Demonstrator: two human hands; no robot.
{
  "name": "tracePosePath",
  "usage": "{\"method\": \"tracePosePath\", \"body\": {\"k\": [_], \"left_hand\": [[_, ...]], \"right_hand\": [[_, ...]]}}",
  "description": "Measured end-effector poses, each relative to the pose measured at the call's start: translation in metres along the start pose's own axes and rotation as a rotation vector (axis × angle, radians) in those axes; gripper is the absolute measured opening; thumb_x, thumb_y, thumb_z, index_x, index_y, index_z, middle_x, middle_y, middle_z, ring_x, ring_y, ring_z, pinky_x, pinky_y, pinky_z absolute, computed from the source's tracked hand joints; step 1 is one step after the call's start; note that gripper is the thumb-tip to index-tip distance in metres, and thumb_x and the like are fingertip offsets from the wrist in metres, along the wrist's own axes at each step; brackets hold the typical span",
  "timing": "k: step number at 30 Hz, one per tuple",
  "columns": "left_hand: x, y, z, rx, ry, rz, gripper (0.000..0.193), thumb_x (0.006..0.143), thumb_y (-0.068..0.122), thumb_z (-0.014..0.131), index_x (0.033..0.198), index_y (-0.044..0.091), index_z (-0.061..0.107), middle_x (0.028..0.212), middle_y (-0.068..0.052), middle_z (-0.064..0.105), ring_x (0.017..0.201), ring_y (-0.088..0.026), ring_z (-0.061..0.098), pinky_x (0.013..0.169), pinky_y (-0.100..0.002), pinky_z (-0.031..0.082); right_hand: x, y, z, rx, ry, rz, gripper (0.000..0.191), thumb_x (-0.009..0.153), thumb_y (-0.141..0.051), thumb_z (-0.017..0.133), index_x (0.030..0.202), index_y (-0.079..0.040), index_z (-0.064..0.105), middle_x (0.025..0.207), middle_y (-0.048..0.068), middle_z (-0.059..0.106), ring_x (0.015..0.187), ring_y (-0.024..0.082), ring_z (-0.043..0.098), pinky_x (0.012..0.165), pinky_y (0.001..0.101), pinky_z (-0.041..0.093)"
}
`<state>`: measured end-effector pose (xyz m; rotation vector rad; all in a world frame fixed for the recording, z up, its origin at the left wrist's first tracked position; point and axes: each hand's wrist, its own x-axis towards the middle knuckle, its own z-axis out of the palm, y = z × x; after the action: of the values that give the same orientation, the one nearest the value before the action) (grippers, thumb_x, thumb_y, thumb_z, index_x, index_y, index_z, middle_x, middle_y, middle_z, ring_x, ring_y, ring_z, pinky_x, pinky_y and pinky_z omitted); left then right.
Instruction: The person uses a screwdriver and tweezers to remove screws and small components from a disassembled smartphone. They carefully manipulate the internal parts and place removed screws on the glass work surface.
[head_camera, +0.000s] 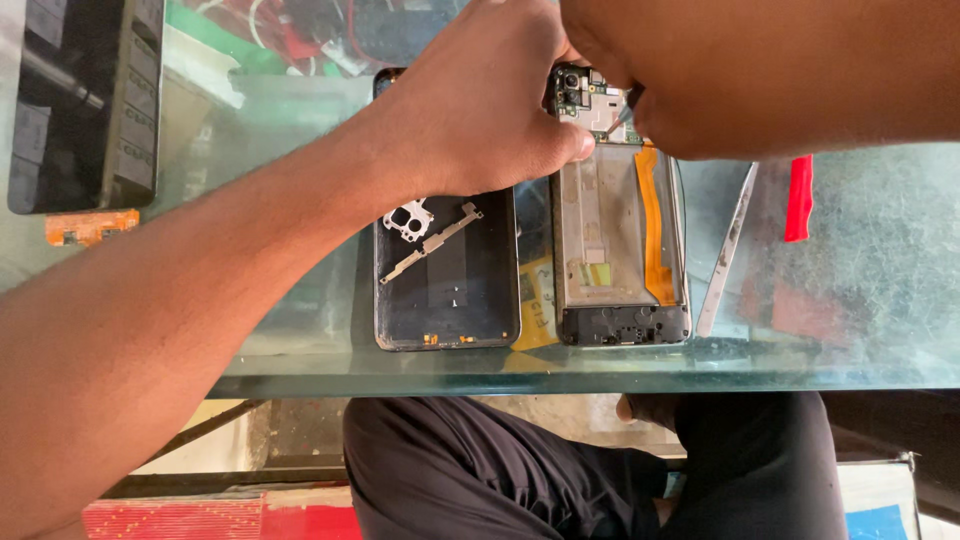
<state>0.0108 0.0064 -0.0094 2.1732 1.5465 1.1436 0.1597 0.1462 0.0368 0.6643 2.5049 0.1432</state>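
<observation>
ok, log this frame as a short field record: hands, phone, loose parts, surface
left hand: steadies the top of the opened phone
right hand: holds a thin tool at the phone's top board
phone: back off, orange flex cable along its right side
back cover: beside the phone, inside up, metal brackets lying on it
other: tweezers, red pry tool
surface: glass table

The left hand (480, 100) is covering the top end of the dark back cover (447, 275). The right hand (740, 70) is running off the picture's top edge, hiding the opened phone (620, 250)'s upper right corner; whatever it is pinching is too small to tell.
</observation>
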Motion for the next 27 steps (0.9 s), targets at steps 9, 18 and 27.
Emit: {"method": "tracePosePath", "body": {"k": [9,18,27], "left_hand": [[0.001,-0.003,0.003,-0.028,0.026,-0.036,0.034,0.076,0.014,0.084,0.108,0.004,0.075,0.093,-0.015,0.074,0.089,-0.03,0.07,0.077,-0.04,0.051],[0.003,0.006,-0.003,0.02,-0.091,-0.182,0.019,0.074,0.012,0.082,0.086,-0.001,0.074,0.071,-0.013,0.069,0.067,-0.026,0.068,0.066,-0.04,0.048],[-0.001,-0.006,0.004,0.01,0.051,0.115,0.036,0.077,0.01,0.084,0.111,0.0,0.075,0.11,-0.018,0.076,0.106,-0.032,0.072,0.091,-0.041,0.053]], "right_hand": [[-0.004,-0.006,-0.007,-0.021,-0.009,0.01,0.025,0.101,-0.036,0.066,0.105,-0.013,0.074,0.068,0.009,0.069,0.049,0.019,0.064,0.045,0.0311,0.048],[-0.005,0.001,-0.012,-0.032,-0.044,-0.014,0.022,0.101,-0.032,0.066,0.105,-0.013,0.074,0.07,0.009,0.069,0.051,0.02,0.065,0.047,0.0312,0.049],[-0.012,-0.009,-0.011,-0.088,0.001,-0.038,0.018,0.1,-0.029,0.067,0.106,-0.013,0.075,0.072,0.008,0.07,0.053,0.02,0.067,0.048,0.0312,0.051]]}}
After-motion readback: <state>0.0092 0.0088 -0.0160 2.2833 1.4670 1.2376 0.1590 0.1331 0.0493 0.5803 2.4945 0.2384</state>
